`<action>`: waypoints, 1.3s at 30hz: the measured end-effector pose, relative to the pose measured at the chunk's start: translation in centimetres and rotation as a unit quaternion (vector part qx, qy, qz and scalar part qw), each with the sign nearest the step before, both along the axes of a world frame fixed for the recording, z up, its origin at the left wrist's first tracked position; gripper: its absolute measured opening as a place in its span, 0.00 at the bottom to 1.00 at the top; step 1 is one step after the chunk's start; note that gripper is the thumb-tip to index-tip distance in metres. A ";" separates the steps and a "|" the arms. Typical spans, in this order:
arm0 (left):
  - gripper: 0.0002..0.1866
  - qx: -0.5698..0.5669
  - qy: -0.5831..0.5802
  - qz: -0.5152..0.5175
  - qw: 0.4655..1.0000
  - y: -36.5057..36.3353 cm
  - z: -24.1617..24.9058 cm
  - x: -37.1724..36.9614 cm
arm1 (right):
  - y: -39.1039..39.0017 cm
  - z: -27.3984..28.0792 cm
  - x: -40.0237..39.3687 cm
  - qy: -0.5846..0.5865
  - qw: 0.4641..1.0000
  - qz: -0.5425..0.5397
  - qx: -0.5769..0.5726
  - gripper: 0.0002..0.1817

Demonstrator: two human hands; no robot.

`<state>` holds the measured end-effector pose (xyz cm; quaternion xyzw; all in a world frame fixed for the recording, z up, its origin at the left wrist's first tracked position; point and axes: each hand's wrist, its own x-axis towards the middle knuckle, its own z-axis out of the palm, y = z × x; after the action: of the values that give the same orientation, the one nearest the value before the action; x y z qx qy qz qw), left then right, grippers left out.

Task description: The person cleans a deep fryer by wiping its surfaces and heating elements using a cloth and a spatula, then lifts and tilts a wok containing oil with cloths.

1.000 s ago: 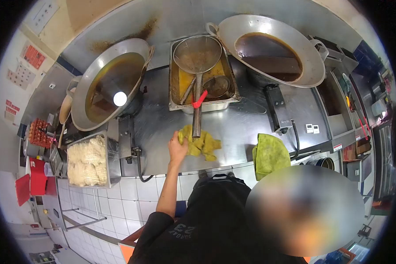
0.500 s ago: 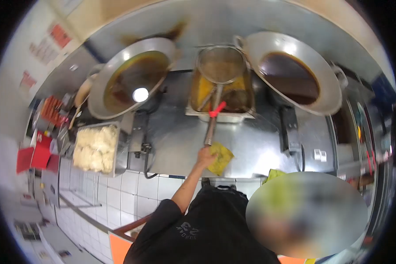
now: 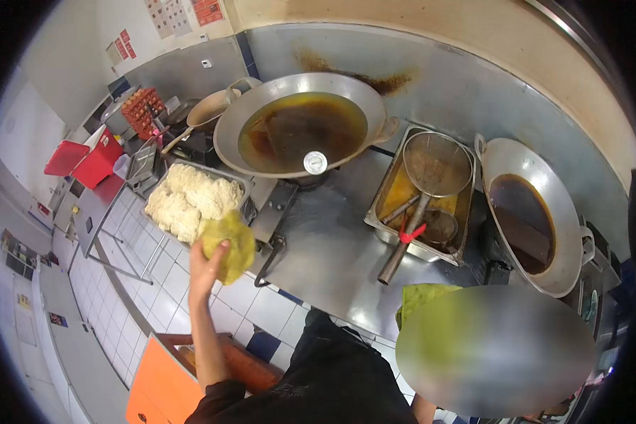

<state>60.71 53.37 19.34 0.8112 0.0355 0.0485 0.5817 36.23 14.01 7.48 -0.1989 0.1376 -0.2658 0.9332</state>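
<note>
Far left, red bins (image 3: 85, 157) are sitting on a side counter, w/ a red egg crate (image 3: 142, 107) further back by the wall. Next over, a metal tray (image 3: 237, 185) of pale noodle clumps (image 3: 187, 199) is resting at the counter's left end.

Your left hand (image 3: 206, 267) is raised in front of that tray, fingers curled round a yellow cloth (image 3: 230, 244), thumb on the near side pinching it. The cloth is bunched up, off the counter, hanging in the air just in front of the tray's near corner. Your forearm is running down toward the black shirt at the bottom.

Right of the hand, a big wok (image 3: 300, 131) of dark oil is sitting on its burner, a round thermometer dial (image 3: 315, 162) clipped at its near rim. The steel counter (image 3: 325, 251) is lying bare below it.

Further right, a rectangular pan (image 3: 422, 194) is holding a wire skimmer (image 3: 437, 164); its long handle w/ a red tie (image 3: 410, 232) is sticking out over the pan's near edge toward you. A ladle is lying in the pan beside it.

Far right, a 2nd wok (image 3: 530, 215) is holding darker liquid. A green cloth (image 3: 418, 295) is lying on the counter edge, partly behind the blurred patch.

Your right hand isn't in view.
</note>
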 end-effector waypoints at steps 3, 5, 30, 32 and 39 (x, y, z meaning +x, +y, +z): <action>0.22 0.049 -0.104 -0.049 0.992 1.2 2.7 3.4 | 2.4 3.2 6.4 -0.039 0.999 0.025 -0.001 0.27; 0.23 0.025 -0.186 -0.005 0.982 -0.5 4.0 4.9 | 4.6 5.0 10.4 -0.057 0.998 0.038 0.004 0.27; 0.08 0.363 -0.301 -0.434 0.768 -16.3 4.4 24.1 | 13.7 3.3 11.3 0.052 0.989 -0.128 0.050 0.27; 0.09 0.396 -0.264 -0.433 0.766 -16.5 4.3 23.8 | 13.4 3.5 9.5 0.050 0.989 -0.128 0.061 0.27; 0.08 0.406 -0.188 -0.429 0.784 -18.1 4.2 22.7 | 11.9 3.1 4.7 0.031 0.988 -0.122 0.086 0.26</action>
<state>83.44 35.29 23.57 0.8786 -0.4498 -0.0446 0.1542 40.89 25.89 10.54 -0.1079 0.2120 -0.3584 0.9027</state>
